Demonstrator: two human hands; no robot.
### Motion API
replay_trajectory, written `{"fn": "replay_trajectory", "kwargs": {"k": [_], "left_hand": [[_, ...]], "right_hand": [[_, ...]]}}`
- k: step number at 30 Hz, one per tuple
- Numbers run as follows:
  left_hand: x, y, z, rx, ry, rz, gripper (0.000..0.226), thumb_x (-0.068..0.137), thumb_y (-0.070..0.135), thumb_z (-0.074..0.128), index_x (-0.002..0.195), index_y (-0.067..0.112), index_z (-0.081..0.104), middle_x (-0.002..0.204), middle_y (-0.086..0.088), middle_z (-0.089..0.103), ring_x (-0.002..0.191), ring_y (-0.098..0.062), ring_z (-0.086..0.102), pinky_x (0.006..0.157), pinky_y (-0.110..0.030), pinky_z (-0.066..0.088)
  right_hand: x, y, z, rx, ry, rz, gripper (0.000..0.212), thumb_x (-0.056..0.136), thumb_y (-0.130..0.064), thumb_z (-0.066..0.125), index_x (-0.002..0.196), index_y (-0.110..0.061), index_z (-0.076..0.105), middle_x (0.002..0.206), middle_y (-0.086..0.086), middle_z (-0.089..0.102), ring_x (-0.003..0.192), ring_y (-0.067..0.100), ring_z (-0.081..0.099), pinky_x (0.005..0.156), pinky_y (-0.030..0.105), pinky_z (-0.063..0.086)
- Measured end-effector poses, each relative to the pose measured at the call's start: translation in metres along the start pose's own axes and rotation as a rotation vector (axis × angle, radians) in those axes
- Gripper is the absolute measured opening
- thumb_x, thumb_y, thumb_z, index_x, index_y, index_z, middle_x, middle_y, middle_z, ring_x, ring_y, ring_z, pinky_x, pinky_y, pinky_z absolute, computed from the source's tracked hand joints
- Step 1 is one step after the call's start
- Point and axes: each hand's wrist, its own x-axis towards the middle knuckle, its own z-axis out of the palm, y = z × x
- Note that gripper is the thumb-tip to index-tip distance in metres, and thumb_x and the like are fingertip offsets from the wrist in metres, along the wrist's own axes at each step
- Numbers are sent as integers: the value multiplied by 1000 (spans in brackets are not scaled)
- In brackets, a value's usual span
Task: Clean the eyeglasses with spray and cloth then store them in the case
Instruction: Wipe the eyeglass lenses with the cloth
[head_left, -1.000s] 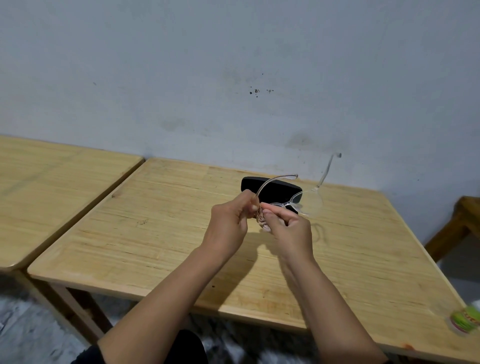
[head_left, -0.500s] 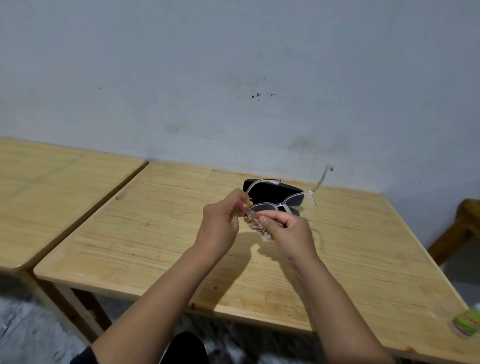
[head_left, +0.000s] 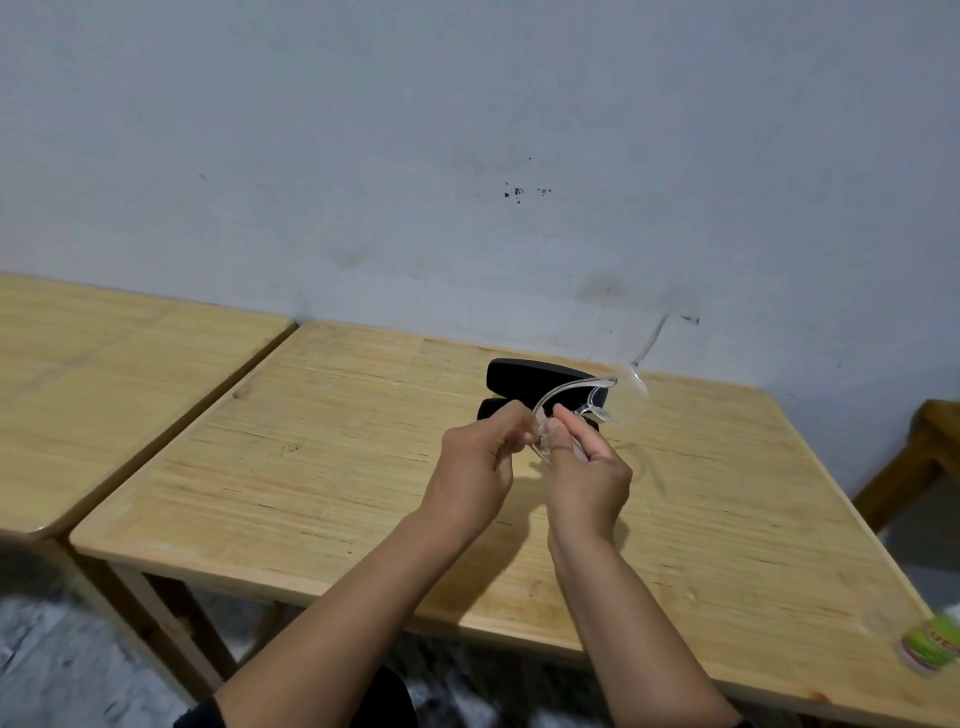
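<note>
On the pale wooden tabletop (head_left: 332, 467) before a grey wall, both hands' grips pinch the clear-framed plastic eyeglasses (head_left: 597, 405), left hand (head_left: 475, 467) steadying, right hand (head_left: 589, 467) apparently rubbing a lens, near the open black case (head_left: 535, 376).

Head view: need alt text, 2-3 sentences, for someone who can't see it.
Both hands, left hand and right hand, hold clear glasses above a wooden table, pinching them at one lens. A black case lies open behind them near the grey wall. A blurred green object sits at the table's right edge.
</note>
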Motion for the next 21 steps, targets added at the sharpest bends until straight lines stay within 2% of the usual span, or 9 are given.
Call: {"fn": "replay_trajectory", "kwargs": {"k": [2, 4, 5, 9, 12, 15, 17, 19, 21], "left_hand": [[3, -1, -4, 3, 0, -7, 40, 81, -13, 43, 84, 26, 51, 75, 1, 65, 80, -7, 64, 62, -7, 43], [6, -2, -8, -6, 0, -16, 42, 80, -15, 42, 83, 26, 51, 72, 7, 62, 77, 4, 64, 61, -3, 41], [8, -4, -10, -7, -3, -20, 43, 80, -16, 42, 83, 26, 51, 71, 7, 62, 77, 5, 64, 61, -5, 43], [14, -11, -19, 10, 6, -67, 43, 82, -13, 43, 85, 28, 52, 77, 0, 68, 78, -8, 67, 68, -23, 52], [16, -18, -25, 34, 19, -83, 43, 83, -13, 44, 86, 29, 53, 81, -2, 70, 78, -8, 69, 68, -26, 55], [14, -20, -29, 44, 19, -94, 44, 84, -13, 45, 84, 31, 53, 83, -2, 70, 82, -7, 69, 69, -25, 56], [14, -22, -31, 46, 30, -94, 46, 84, -15, 45, 84, 30, 52, 84, 0, 70, 82, -6, 69, 72, -25, 56], [14, -24, -32, 48, 47, -79, 45, 83, -15, 44, 85, 29, 52, 85, -2, 71, 84, -9, 69, 76, -31, 57], [15, -25, -34, 58, 64, -65, 43, 83, -14, 44, 85, 28, 52, 86, -6, 72, 85, -13, 69, 76, -37, 58]], "right_hand": [[0, 0, -2, -5, -90, 20, 20, 84, -8, 66, 89, -27, 72, 87, -5, 73, 72, -2, 68, 70, 15, 52], [2, 0, -3, -24, -173, 20, 24, 84, -6, 66, 82, -30, 71, 83, -4, 74, 73, 2, 70, 70, 18, 53], [3, -1, -4, -30, -218, 19, 24, 84, -5, 65, 82, -29, 72, 84, -3, 74, 77, 6, 71, 72, 20, 54], [7, -2, -7, -132, -370, 7, 21, 82, -8, 67, 80, -27, 76, 83, -1, 76, 84, 14, 71, 75, 32, 57], [6, -4, -10, -195, -481, 34, 18, 83, -10, 67, 82, -24, 77, 84, 1, 76, 86, 19, 70, 82, 46, 57], [6, -6, -15, -175, -516, 56, 18, 83, -7, 67, 83, -22, 77, 83, 4, 76, 83, 20, 70, 80, 51, 56], [4, -8, -17, -147, -486, 54, 20, 82, -6, 68, 82, -24, 77, 83, 3, 76, 82, 21, 71, 70, 45, 59], [1, -8, -18, -107, -448, 46, 23, 81, -5, 68, 81, -26, 77, 84, 1, 76, 82, 18, 71, 58, 29, 57], [-2, -8, -17, -72, -419, 47, 25, 81, -3, 68, 81, -27, 76, 85, -1, 76, 82, 11, 71, 57, 17, 53]]}}
